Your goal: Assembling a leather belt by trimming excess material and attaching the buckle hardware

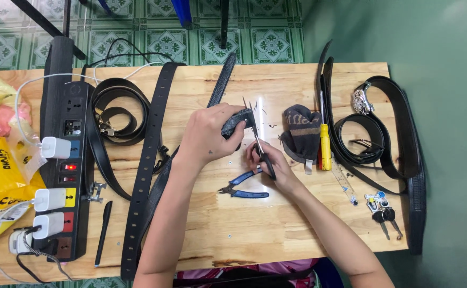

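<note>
Left hand is gripping the belt end closed-fisted at the table's centre. Right hand is working scissors, blades open against that end. Small dark trimmings are lying nearby, so cutting is judged underway, not finished. Blue pliers are lying unused

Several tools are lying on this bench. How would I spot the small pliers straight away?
Start at the wooden table and find the right hand working the scissors. Just below it lie the pliers, the only tool with blue handles; the nearby screwdriver is yellow.
</note>
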